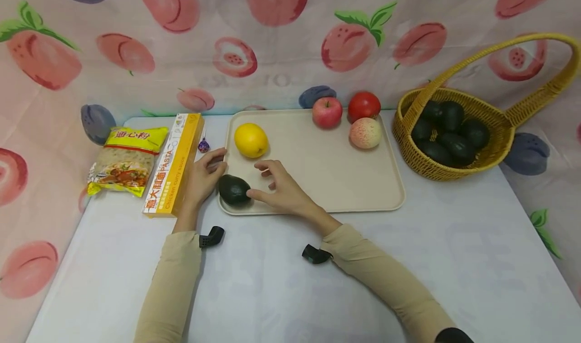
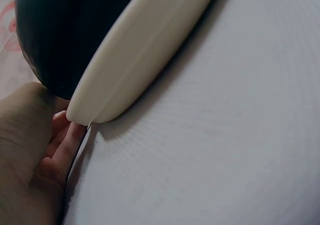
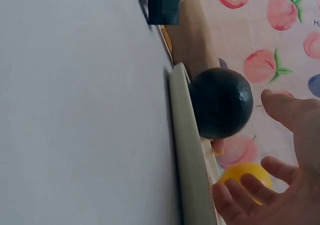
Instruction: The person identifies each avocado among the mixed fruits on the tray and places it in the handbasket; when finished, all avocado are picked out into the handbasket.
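Observation:
A dark green avocado [image 1: 234, 190] lies at the near left corner of the beige tray [image 1: 313, 181]. My left hand [image 1: 202, 177] is beside the tray's left rim, fingers loosely bent. In the left wrist view its thumb is close to the avocado [image 2: 70, 30], and its other fingers are partly hidden behind the tray's rim [image 2: 135, 60]. My right hand [image 1: 286, 189] hovers over the tray with spread fingers and its thumb tip close to the avocado's right end. The right wrist view shows a gap between that hand [image 3: 280, 170] and the avocado [image 3: 221, 103].
A lemon [image 1: 251, 140] sits behind the avocado. At the tray's far right are an apple [image 1: 327, 113], a red round fruit [image 1: 364, 105] and a peach [image 1: 365, 133]. A wicker basket [image 1: 419, 159] holds several avocados. Left stand a pasta box [image 1: 174, 166], a noodle bag [image 1: 129, 159] and a small purple trinket [image 1: 204, 145].

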`<move>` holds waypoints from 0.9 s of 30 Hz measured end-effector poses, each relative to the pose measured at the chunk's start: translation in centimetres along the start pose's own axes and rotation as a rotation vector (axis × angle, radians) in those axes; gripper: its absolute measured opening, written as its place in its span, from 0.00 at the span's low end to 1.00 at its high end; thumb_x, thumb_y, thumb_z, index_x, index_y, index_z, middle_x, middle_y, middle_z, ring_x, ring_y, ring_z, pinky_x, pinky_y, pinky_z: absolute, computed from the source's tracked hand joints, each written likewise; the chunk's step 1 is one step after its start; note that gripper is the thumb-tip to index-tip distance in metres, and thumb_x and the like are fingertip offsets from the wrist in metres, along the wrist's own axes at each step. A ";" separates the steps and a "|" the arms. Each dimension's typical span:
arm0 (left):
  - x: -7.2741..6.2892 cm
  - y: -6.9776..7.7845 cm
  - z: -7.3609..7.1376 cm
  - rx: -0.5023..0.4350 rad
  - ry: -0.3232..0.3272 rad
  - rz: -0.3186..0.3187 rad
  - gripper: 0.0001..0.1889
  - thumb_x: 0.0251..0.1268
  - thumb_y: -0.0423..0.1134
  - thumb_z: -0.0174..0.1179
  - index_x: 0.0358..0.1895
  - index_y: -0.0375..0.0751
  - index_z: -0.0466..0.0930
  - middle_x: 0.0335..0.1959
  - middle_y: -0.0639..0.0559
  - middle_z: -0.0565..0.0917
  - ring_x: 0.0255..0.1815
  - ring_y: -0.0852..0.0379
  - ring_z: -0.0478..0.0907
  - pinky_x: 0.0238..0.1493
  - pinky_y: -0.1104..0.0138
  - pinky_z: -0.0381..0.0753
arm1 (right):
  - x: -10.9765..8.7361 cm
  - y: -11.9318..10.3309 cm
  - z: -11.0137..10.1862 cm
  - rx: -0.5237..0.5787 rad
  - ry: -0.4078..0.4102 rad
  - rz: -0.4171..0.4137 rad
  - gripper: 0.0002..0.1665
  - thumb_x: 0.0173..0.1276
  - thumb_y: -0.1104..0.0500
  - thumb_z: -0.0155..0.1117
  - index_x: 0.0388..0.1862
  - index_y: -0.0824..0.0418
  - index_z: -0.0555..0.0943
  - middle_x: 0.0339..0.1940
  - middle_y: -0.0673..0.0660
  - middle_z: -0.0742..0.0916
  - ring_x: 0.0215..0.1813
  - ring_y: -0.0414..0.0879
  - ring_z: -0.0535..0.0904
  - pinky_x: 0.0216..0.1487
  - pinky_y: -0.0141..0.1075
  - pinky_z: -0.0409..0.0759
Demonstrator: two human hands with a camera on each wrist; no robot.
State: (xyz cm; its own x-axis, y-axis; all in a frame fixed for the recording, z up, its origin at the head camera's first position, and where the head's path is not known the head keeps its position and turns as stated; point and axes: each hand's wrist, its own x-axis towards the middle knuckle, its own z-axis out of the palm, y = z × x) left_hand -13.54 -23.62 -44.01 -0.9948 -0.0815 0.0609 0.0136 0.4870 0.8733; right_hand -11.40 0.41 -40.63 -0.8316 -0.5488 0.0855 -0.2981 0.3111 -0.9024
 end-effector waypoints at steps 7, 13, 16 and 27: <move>-0.2 0.0 0.2 0.023 -0.009 -0.021 0.21 0.67 0.42 0.57 0.63 0.50 0.73 0.63 0.53 0.75 0.62 0.54 0.74 0.64 0.60 0.75 | 0.2 -0.3 1.7 -0.079 -0.056 0.052 0.45 0.58 0.40 0.67 0.69 0.53 0.60 0.66 0.53 0.69 0.63 0.47 0.70 0.58 0.39 0.78; 0.0 0.0 0.2 0.016 0.003 0.001 0.21 0.67 0.41 0.57 0.62 0.48 0.73 0.62 0.51 0.76 0.61 0.53 0.75 0.63 0.61 0.75 | 0.3 -0.5 2.4 -0.107 -0.060 0.037 0.44 0.58 0.40 0.67 0.69 0.51 0.61 0.65 0.52 0.70 0.60 0.42 0.72 0.54 0.35 0.79; 0.0 0.1 0.3 0.016 -0.005 -0.010 0.21 0.67 0.41 0.57 0.62 0.48 0.73 0.63 0.51 0.76 0.62 0.53 0.74 0.64 0.60 0.75 | 0.5 -0.6 2.6 -0.082 -0.064 0.017 0.41 0.59 0.43 0.67 0.68 0.53 0.63 0.64 0.52 0.72 0.57 0.41 0.74 0.50 0.32 0.80; -0.2 0.2 0.2 0.038 -0.005 -0.021 0.20 0.67 0.41 0.56 0.62 0.49 0.73 0.64 0.53 0.74 0.63 0.53 0.73 0.64 0.60 0.74 | 0.4 -0.9 1.7 0.017 -0.062 -0.015 0.32 0.62 0.52 0.66 0.63 0.57 0.68 0.59 0.52 0.76 0.54 0.44 0.76 0.47 0.28 0.82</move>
State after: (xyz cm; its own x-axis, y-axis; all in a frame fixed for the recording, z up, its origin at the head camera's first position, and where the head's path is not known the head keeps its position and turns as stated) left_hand -13.35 -23.37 -43.90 -0.9953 -0.0878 0.0405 -0.0109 0.5182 0.8552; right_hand -10.70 -1.38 -40.50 -0.7961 -0.6007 0.0733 -0.3020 0.2894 -0.9083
